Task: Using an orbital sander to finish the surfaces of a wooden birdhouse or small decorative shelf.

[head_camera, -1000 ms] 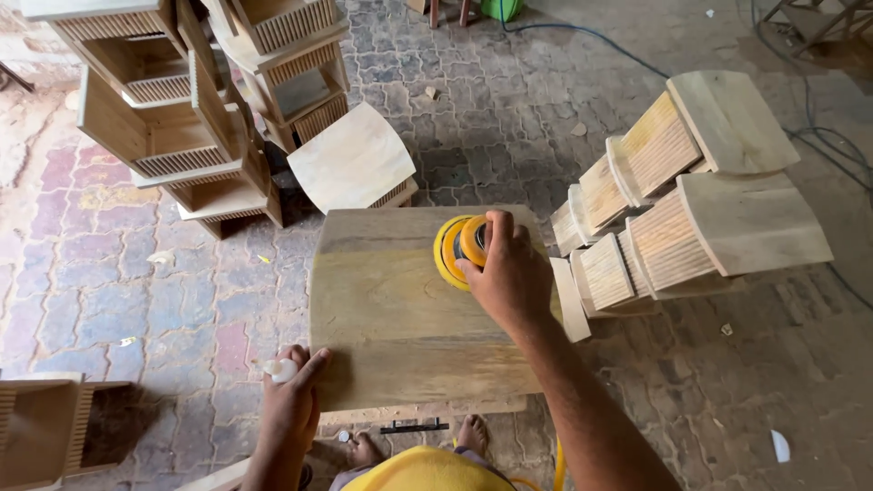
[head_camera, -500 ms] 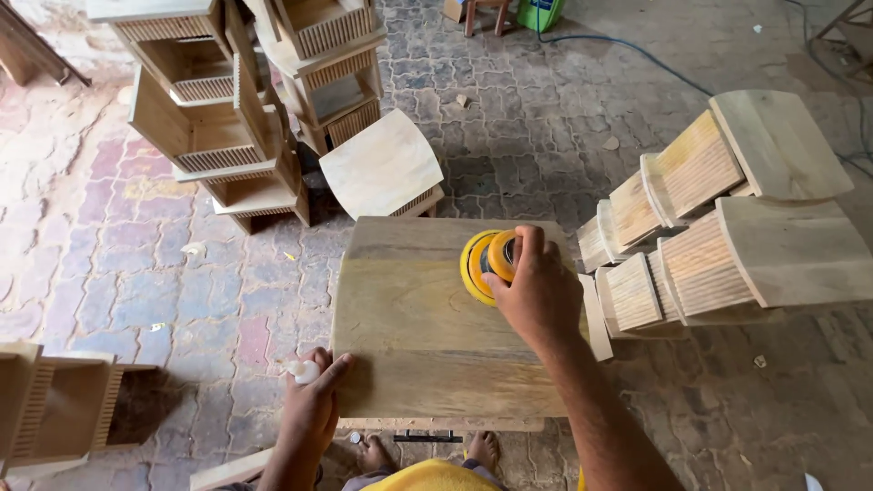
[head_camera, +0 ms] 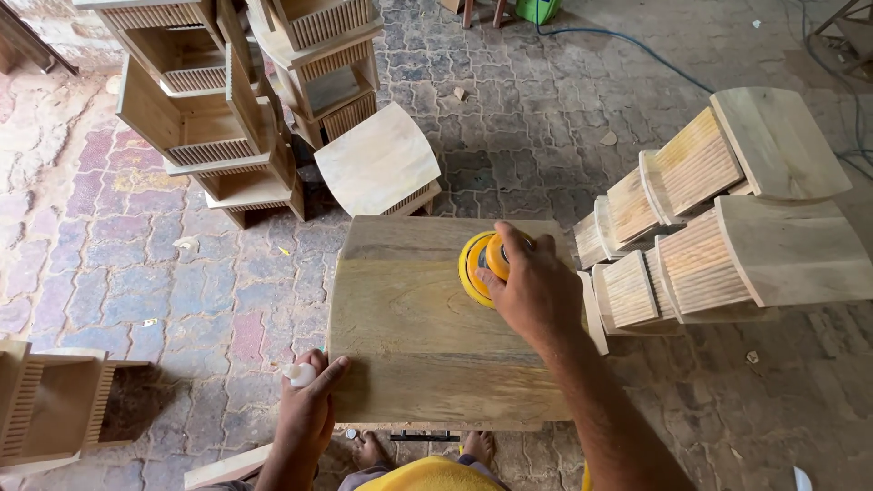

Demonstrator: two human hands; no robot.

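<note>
Right grip [head_camera: 536, 291] on yellow sander [head_camera: 480, 265]

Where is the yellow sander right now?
In the head view, the yellow sander sits on the upper right part of the wooden tabletop, under the right hand, just left of the stacked ribbed stools.

Stacked slatted wooden cabinets [head_camera: 227, 118], tipped stools [head_camera: 727, 227] on brick paving [head_camera: 109, 264], blue cable [head_camera: 627, 41], green container [head_camera: 538, 9]
</note>
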